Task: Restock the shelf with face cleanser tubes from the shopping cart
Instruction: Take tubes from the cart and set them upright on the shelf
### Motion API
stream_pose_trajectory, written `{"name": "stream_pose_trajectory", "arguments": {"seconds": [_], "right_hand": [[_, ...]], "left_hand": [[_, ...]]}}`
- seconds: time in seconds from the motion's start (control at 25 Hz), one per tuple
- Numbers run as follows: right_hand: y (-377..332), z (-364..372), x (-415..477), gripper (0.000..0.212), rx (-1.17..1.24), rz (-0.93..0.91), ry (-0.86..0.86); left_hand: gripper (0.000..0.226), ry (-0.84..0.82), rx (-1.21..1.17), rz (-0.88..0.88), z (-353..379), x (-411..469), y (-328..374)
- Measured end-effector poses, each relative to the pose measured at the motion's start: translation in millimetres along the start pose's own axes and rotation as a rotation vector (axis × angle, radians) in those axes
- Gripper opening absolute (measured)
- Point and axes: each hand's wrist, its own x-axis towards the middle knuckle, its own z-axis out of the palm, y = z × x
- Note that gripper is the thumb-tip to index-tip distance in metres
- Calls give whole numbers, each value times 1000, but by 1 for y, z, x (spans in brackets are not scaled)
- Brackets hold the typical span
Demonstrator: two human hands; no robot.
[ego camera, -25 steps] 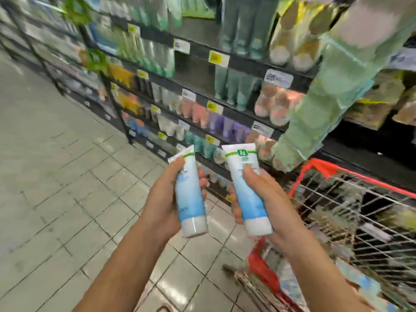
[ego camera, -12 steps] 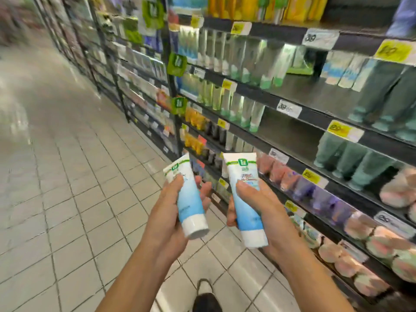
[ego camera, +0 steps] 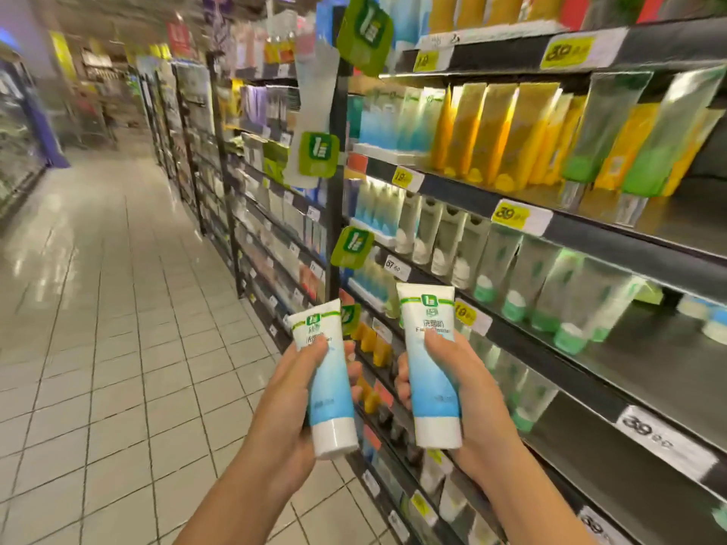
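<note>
My left hand (ego camera: pixel 289 403) grips one face cleanser tube (ego camera: pixel 328 381), blue and white with a white cap pointing down. My right hand (ego camera: pixel 468 399) grips a second, matching tube (ego camera: pixel 430 371), held upright beside the first with its cap down too. Both tubes hang in the air in front of the shelf unit (ego camera: pixel 590 245) on my right. The shelves hold rows of standing tubes in green, yellow and blue. The shopping cart is out of view.
A bare stretch of grey shelf board (ego camera: pixel 645 359) lies right of the green-capped tubes. Yellow price tags (ego camera: pixel 507 214) line the shelf edges. Green hanging signs (ego camera: pixel 350 245) stick out from the upright. The tiled aisle floor (ego camera: pixel 118 308) stretches away to my left.
The view has swung up and left from the cart toward the upper shelves. Both hands have kept the same grip on their tubes in front of me.
</note>
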Motion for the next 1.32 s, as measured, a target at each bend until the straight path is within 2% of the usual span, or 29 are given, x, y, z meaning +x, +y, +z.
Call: {"name": "stream_pose_trajectory", "arguments": {"seconds": [0.2, 0.56, 0.76, 0.88, 1.08, 1.32], "right_hand": [[-2, 10, 101, 31, -93, -101, 55], [-49, 55, 305, 19, -214, -527, 426], [-102, 61, 372, 14, -426, -813, 652], [-118, 54, 406, 24, -657, -931, 831], [-128, 36, 456, 40, -880, -915, 952], [-134, 24, 481, 50, -1081, -748, 1070]], "left_hand": [[57, -55, 3, -40, 2, 105, 33], [57, -413, 86, -93, 21, 309, 147], [59, -614, 117, -145, 51, 379, 187], [51, -704, 114, -173, 69, 404, 194], [45, -799, 96, -209, 81, 424, 194], [42, -816, 72, -233, 86, 442, 192]]}}
